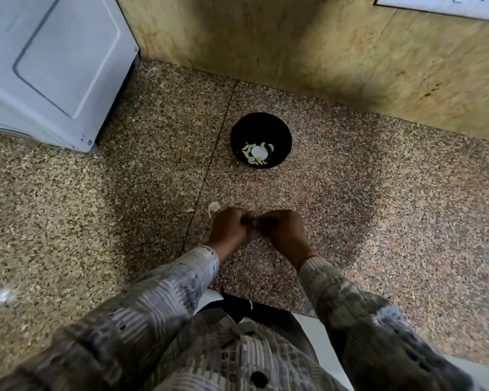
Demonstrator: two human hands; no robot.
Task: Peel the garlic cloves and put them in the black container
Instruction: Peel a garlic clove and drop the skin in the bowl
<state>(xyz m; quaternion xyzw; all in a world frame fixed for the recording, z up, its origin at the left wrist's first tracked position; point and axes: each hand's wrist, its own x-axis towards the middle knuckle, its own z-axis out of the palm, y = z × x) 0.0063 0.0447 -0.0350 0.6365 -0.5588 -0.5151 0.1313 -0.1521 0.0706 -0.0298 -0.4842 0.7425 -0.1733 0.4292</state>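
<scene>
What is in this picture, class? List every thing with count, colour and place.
counter: one, speckled brown, throughout
black container: one, black, far middle of counter
peeled garlic cloves: several, pale, inside the black container
garlic scrap: one, pale, on counter nearer than container
appliance: one, white, far left
wall board: one, tan, behind counter
paper: one, white, top right
left hand: one, fingers curled, near middle
right hand: one, fingers curled, meeting the left

Dim light, blurred warped edges
</scene>
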